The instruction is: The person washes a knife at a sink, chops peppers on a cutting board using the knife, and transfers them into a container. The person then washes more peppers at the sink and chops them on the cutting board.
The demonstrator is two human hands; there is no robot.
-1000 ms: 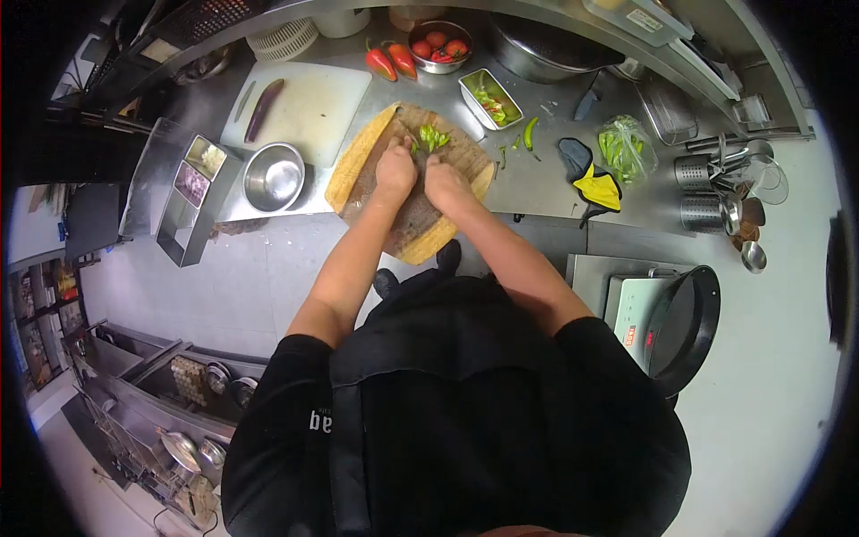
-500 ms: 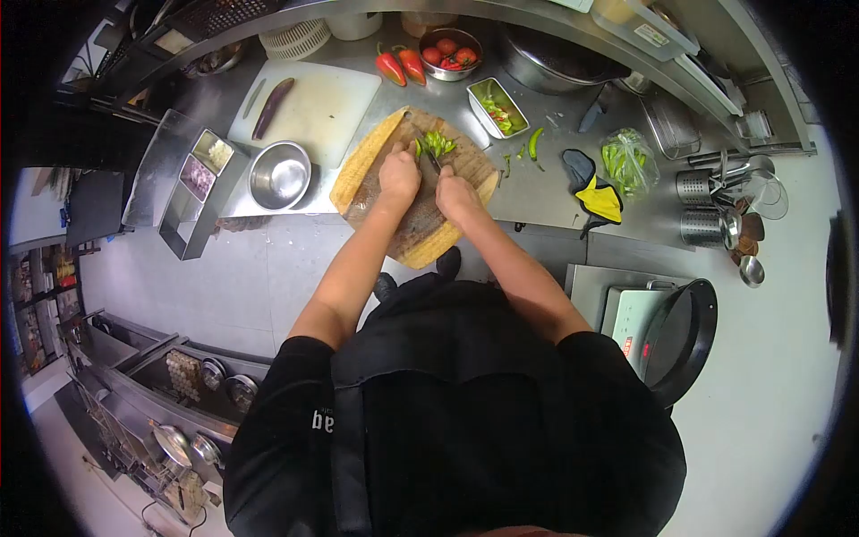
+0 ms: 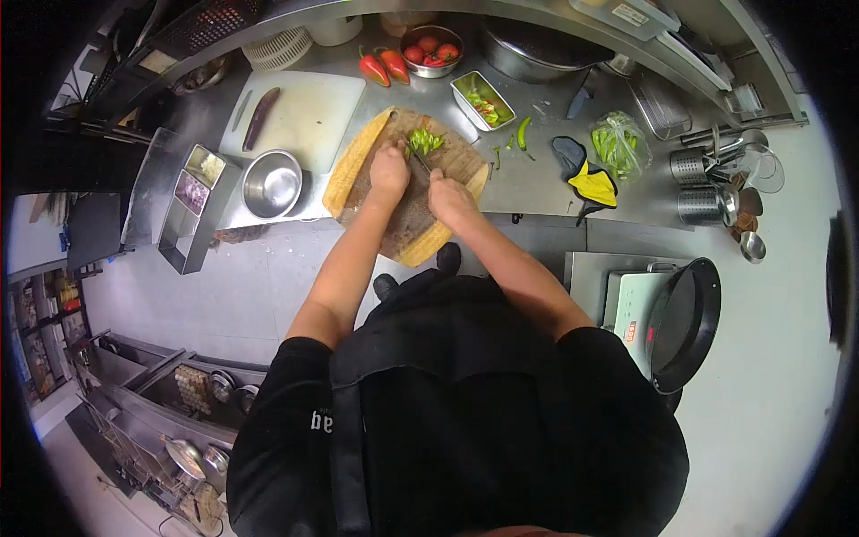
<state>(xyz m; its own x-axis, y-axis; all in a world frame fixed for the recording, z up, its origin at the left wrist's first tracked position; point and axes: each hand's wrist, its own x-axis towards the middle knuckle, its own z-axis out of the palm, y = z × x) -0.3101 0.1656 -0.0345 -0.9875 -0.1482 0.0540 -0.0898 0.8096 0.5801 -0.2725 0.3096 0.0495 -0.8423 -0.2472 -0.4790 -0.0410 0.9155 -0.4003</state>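
Cut green chili pieces [image 3: 425, 140] lie in a small pile on the wooden cutting board [image 3: 416, 201]. My right hand [image 3: 451, 197] grips a knife [image 3: 420, 162], its blade pointing away from me and left, up to the pile. Beside the blade, my left hand [image 3: 390, 168] is closed low over the board, its fingertips near the cut pieces. Whatever the left fingers pinch is hidden. Beyond the board's right side are a whole green chili [image 3: 523, 133] and a metal tray [image 3: 484, 100] of cut chilies.
Left of the board are a steel bowl [image 3: 272, 184], a white cutting board [image 3: 313, 107] with an eggplant [image 3: 261, 119], and a divided container [image 3: 199, 201]. Red peppers [image 3: 383, 66] and a bowl of tomatoes [image 3: 432, 50] stand behind. A bagged green vegetable [image 3: 619, 146] and gloves [image 3: 591, 183] lie right.
The whole counter has shifted slightly left in view. My left hand has moved a little away from the right hand, and more of the knife blade shows between them.
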